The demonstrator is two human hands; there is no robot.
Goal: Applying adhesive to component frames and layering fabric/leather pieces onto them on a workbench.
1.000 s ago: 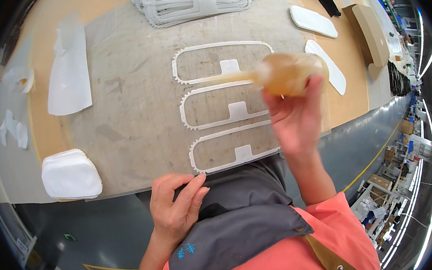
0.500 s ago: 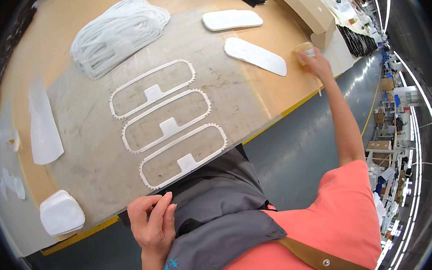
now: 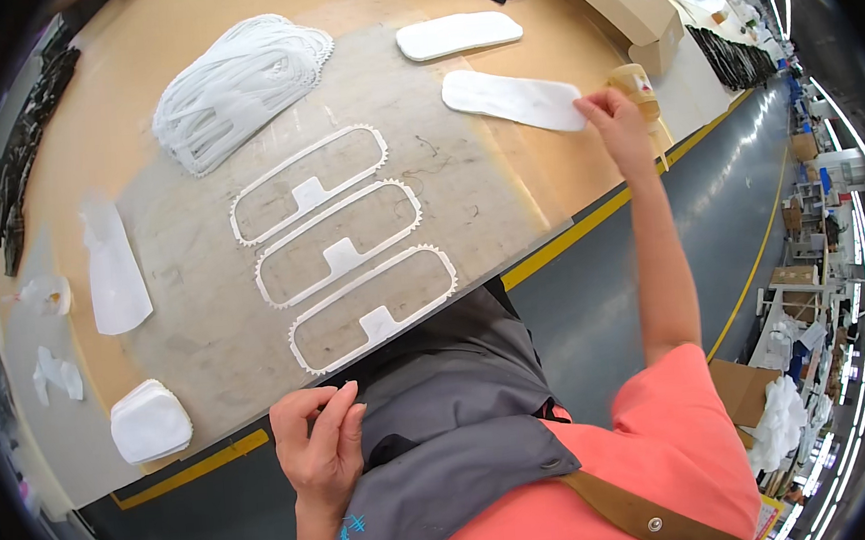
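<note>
My right hand [image 3: 620, 128] pinches the right end of a long, rounded white pad [image 3: 511, 101] lying on the table. Just beyond that hand stands a yellowish tub [image 3: 638, 91], with a thin pale stick beside it. My left hand [image 3: 316, 441] is held near my lap at the table edge, fingers curled toward the thumb; whether something small is between them I cannot make out. Three white oval frames with toothed ends and an inner tab lie in a row before me: a far one [image 3: 307, 191], a middle one [image 3: 338, 254] and a near one [image 3: 376, 321].
A second stack of white pads [image 3: 459, 35] lies farther back, left of a cardboard box [image 3: 614, 1]. A heap of white frames [image 3: 239, 88] sits at the far left. Nearer are a white sheet [image 3: 117, 272] and a pile of squarish white pieces [image 3: 150, 422]. Yellow edging [image 3: 590, 221] borders the table.
My right hand has left the tub and moved left to the end of the white pad, whose right end is now lifted slightly farther back. My left hand keeps its curled pose.
</note>
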